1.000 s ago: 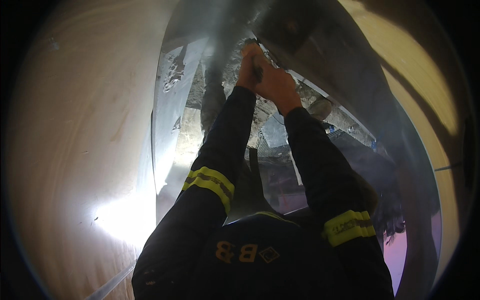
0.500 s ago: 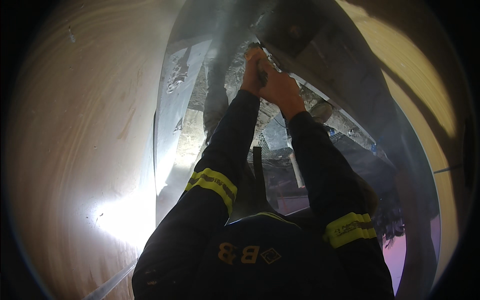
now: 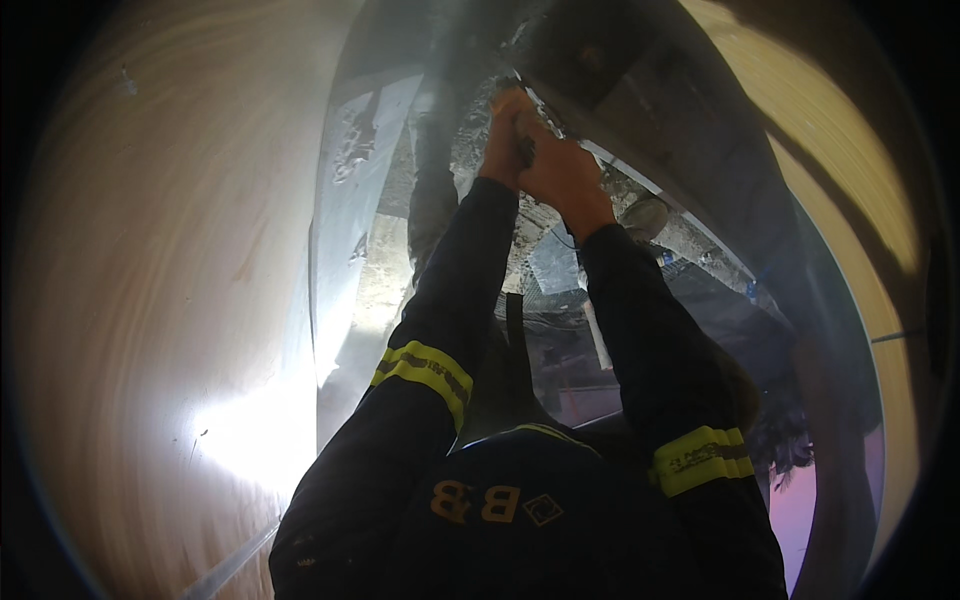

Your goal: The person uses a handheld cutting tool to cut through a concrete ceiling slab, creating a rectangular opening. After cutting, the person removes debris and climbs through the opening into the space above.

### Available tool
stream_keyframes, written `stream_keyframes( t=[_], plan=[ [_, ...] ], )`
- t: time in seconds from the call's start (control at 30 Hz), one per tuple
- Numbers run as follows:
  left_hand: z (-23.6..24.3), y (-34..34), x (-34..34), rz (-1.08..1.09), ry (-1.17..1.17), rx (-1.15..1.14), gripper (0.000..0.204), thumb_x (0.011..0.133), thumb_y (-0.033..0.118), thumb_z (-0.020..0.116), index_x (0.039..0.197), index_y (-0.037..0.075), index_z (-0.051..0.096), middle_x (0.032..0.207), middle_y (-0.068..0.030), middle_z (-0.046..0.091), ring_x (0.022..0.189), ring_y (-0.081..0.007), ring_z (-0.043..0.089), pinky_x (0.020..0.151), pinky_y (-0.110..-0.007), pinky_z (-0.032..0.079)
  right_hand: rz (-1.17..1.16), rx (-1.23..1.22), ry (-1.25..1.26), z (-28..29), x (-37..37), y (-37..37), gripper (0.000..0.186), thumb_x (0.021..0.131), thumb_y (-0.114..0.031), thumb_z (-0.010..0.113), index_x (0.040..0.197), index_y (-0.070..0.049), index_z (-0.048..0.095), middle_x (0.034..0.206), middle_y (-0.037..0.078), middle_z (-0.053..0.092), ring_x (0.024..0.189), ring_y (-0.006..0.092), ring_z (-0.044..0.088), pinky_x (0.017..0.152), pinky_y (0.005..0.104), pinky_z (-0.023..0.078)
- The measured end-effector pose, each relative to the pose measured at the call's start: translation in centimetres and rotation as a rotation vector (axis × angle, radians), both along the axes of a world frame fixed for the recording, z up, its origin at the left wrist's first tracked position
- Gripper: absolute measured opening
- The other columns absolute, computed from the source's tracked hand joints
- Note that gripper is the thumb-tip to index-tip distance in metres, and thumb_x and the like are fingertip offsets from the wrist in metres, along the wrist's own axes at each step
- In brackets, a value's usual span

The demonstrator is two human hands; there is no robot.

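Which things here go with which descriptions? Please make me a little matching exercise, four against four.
Things:
1. Sleeves
2. Sleeve bands
3. Left hand and right hand
4. Bright glare

Descriptions:
A. Close together, upper middle of the picture
B. White, beside the brown surface at the left
C. Yellow-green with a darker stripe
D. Dark, reaching up from the lower edge

Pairs: 1-D, 2-C, 3-A, 4-B

Hands are hiding most of the dark object; sleeves below the hands are running off-edge; haze above is blurring surfaces.
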State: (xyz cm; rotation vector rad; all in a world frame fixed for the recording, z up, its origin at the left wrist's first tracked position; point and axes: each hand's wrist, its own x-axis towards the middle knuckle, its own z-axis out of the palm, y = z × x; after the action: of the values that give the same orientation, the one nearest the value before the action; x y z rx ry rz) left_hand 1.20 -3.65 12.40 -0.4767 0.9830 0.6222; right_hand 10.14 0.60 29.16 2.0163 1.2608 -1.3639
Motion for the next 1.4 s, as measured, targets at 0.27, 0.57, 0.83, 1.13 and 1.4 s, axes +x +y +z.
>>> stream_keyframes(
  t=[0.27, 0.57, 0.83, 1.13, 1.4],
  plan=[
    [4.1, 1.3, 0.4, -0.011, 0.048, 0.046, 0.027, 0.101, 0.036, 0.065, 0.115, 0.013, 0.064, 0.095, -0.0034, 0.067, 0.083, -0.0182, 0.069, 0.074, -0.034, 0.059, -0.038, 0.029, 0.034, 2.3, 0.6, -0.1, 0.077, 0.081, -0.027, 0.077, 0.153, -0.03, 0.051, 0.112, 0.02, 0.078, 0.107, 0.0424, 0.075, 0.092, 0.0517, 0.059],
    [5.9, 1.5, 0.1, -0.038, 0.075, -0.014, 0.029, 0.102, 0.036, 0.065, 0.115, 0.01, 0.063, 0.093, -0.0035, 0.066, 0.079, -0.0174, 0.068, 0.07, -0.034, 0.058, -0.026, 0.053, -0.002, 3.4, 0.3, -0.9, 0.081, 0.08, -0.024, 0.073, 0.157, -0.029, 0.048, 0.106, 0.022, 0.078, 0.102, 0.0435, 0.075, 0.09, 0.0534, 0.059],
    [6.2, 1.5, 0.0, -0.064, 0.084, -0.024, 0.028, 0.103, 0.035, 0.063, 0.117, 0.01, 0.065, 0.098, -0.0051, 0.068, 0.085, -0.0205, 0.07, 0.075, -0.036, 0.06, 0.002, 0.032, -0.006, 3.8, 0.3, -0.9, 0.083, 0.08, -0.027, 0.075, 0.158, -0.029, 0.046, 0.103, 0.022, 0.078, 0.1, 0.0449, 0.075, 0.088, 0.0539, 0.059],
    [4.8, 1.4, 0.1, -0.104, 0.077, -0.041, 0.032, 0.103, 0.038, 0.064, 0.119, 0.01, 0.063, 0.098, -0.0066, 0.068, 0.084, -0.022, 0.071, 0.075, -0.037, 0.06, -0.035, 0.02, 0.008, 2.4, 0.4, -0.7, 0.084, 0.077, -0.03, 0.08, 0.155, -0.031, 0.049, 0.108, 0.023, 0.078, 0.103, 0.0449, 0.075, 0.089, 0.0542, 0.06],
    [2.8, 0.8, -0.1, -0.061, 0.012, -0.024, 0.031, 0.101, 0.038, 0.067, 0.118, 0.011, 0.065, 0.097, -0.0047, 0.068, 0.084, -0.0203, 0.07, 0.075, -0.036, 0.06, -0.038, 0.065, 0.023, -0.1, 0.6, -1.5, 0.077, 0.077, -0.027, 0.08, 0.15, -0.03, 0.055, 0.112, 0.019, 0.078, 0.105, 0.042, 0.076, 0.092, 0.0521, 0.06]
  ],
)
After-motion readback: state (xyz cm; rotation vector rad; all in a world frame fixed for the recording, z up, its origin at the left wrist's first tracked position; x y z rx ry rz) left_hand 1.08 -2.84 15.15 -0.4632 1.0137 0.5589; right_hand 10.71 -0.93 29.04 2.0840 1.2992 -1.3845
